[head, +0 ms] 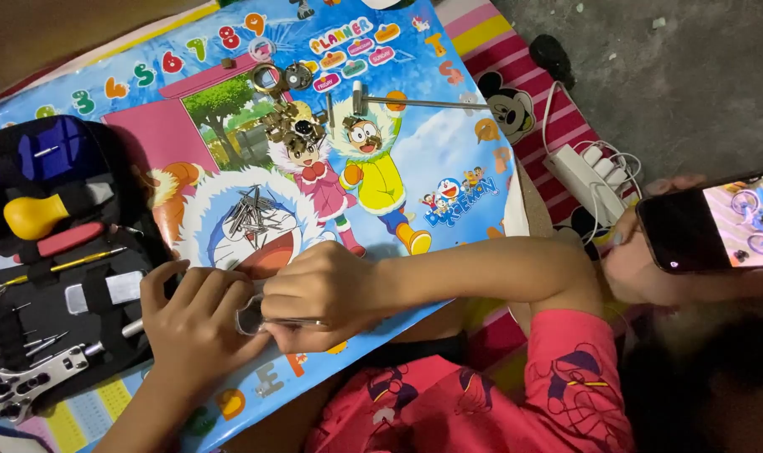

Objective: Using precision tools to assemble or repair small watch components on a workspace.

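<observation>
- Across most of the near ground a large glossy cartoon mat [449,168] is spread, slick and thin, laid over a striped cloth [558,126] at the far right.
- At the left edge an open black tool case [54,252] is seen, with a yellow bulb-handled tool [33,216], a red-handled tool [67,239] and a metal wrench-like tool [25,386] strapped inside.
- At the right, a phone [713,222] with a lit screen is held up by another hand, and a white power strip [587,176] lies on the concrete floor beyond it.
- Near the centre, the left hand [197,323] is pressed down with fingers curled onto a small round clear piece [249,317], which is pinned against the mat.
- Beside it and touching, the right hand [323,289] is closed narrowly around a thin metal tool [302,322], whose tip is laid over the clear piece.
- The clear piece is judged to be light, stiff, slippery and easily scratched or cracked; it is best taken by its rim, not its face.
- Farther off, a heap of small metal pins [251,214] rests on the mat, loose and liable to roll.
- At the far side, a small metal hammer [398,102] and a cluster of small metal parts [285,105] are laid out, well apart from both hands.
</observation>
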